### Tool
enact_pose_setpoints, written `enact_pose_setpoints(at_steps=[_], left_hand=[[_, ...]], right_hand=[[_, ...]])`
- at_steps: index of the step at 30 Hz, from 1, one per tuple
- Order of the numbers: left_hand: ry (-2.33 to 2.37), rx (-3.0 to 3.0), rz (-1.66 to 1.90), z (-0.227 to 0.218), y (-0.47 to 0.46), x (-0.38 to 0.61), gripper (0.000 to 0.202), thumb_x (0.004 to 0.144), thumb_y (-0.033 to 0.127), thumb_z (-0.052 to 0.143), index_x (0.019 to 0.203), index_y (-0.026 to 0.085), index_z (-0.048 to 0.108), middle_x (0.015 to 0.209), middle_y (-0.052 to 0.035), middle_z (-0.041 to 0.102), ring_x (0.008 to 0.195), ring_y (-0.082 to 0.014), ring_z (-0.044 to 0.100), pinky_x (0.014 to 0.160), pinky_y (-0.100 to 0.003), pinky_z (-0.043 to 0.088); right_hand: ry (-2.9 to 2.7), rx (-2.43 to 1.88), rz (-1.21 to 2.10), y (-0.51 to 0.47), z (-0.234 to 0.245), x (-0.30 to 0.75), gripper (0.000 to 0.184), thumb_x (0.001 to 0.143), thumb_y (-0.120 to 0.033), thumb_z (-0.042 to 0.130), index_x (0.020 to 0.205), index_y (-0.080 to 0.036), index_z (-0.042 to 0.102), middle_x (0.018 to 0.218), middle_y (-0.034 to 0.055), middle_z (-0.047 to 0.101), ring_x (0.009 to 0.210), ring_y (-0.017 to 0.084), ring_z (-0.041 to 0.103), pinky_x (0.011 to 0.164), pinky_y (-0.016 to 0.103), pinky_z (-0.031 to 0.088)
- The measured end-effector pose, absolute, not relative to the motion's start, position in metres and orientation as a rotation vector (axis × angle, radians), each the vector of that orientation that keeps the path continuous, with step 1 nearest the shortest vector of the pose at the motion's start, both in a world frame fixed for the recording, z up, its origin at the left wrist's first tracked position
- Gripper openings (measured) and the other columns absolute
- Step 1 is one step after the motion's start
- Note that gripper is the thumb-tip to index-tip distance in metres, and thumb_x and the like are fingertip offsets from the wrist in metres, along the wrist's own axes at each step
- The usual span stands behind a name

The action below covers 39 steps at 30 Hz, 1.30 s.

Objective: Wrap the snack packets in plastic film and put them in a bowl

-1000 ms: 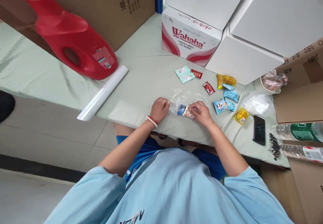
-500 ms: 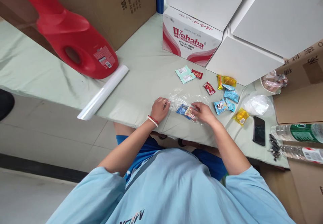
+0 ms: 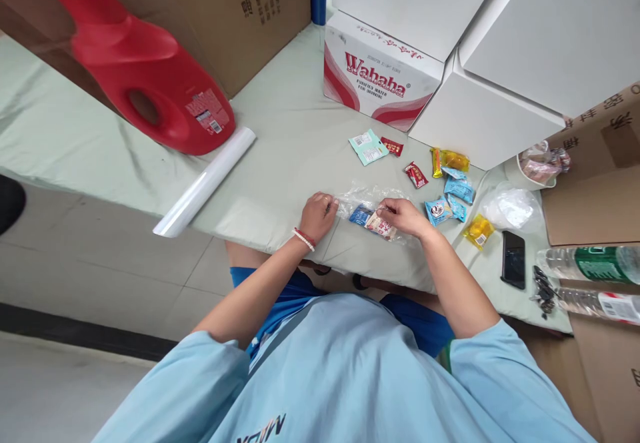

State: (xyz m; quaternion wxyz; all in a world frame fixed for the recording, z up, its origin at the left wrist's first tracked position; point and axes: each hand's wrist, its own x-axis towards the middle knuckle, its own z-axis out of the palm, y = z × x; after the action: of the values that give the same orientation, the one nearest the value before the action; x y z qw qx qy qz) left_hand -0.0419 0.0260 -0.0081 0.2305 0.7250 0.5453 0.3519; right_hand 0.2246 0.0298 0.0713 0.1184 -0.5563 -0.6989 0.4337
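Pinching the left edge of the bag, your left hand lies on the tabletop close to its near rim, fingers curled and pressed together, a red-and-white band at the wrist. Your right hand sits just beside it on the bag's right side, thumb and fingertips closed on the white packet. That packet lies at the bag's near end, touching a blue packet to its left; whether both are fully inside the clear film you cannot tell. The bag itself lies flat and crumpled between your two hands, stretching away from you.

Loose snacks are scattered beyond and to the right of your right hand: teal, red, yellow and blue wrappers, none touching the bag. Farther right lie a white sack, a phone face up, keys and two bottles on their sides. A red jug and a roll lie well apart on your left, and a Wahaha box stands at the back
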Motion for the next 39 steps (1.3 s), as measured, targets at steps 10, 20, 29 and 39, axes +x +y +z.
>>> enact_pose_setpoints(at_steps=[10,20,29,39], left_hand=[[1.527,1.980,0.952,-0.008,0.026,-0.042,0.031,0.103,0.032,0.043,0.074,0.024,0.050,0.079,-0.0069,0.062,0.087,-0.0246,0.060,0.086,-0.041,0.049],[1.565,1.970,0.949,-0.010,0.025,-0.042,0.029,0.104,0.032,0.042,0.077,0.024,0.050,0.082,-0.0075,0.063,0.089,-0.0246,0.061,0.086,-0.040,0.049],[1.600,1.942,0.970,-0.008,0.024,-0.042,0.033,0.106,0.036,0.036,0.076,0.025,0.044,0.077,-0.0055,0.059,0.082,-0.0234,0.059,0.080,-0.038,0.047],[1.628,1.807,1.002,-0.007,0.022,-0.044,0.034,0.108,0.042,0.032,0.082,0.026,0.046,0.082,-0.0049,0.066,0.080,-0.0220,0.063,0.078,-0.036,0.047]], right_hand=[[-1.964,-1.405,1.489,0.045,0.057,0.215,0.037,0.088,-0.056,0.063,0.092,-0.019,0.065,0.076,-0.0007,0.062,0.070,0.015,0.054,0.062,0.025,0.041],[-1.744,-1.703,1.276,0.037,0.064,0.236,0.057,0.089,-0.074,0.051,0.089,-0.020,0.068,0.080,0.0034,0.069,0.063,0.014,0.051,0.061,0.027,0.042],[-1.709,-1.885,1.600,0.035,0.056,0.256,0.046,0.067,-0.051,0.078,0.096,-0.016,0.074,0.052,-0.0033,0.058,0.048,0.010,0.038,0.050,0.024,0.029],[-2.142,-1.804,1.056,0.023,0.055,0.247,0.036,0.073,-0.042,0.079,0.100,-0.019,0.072,0.083,-0.0005,0.060,0.071,0.014,0.053,0.065,0.026,0.038]])
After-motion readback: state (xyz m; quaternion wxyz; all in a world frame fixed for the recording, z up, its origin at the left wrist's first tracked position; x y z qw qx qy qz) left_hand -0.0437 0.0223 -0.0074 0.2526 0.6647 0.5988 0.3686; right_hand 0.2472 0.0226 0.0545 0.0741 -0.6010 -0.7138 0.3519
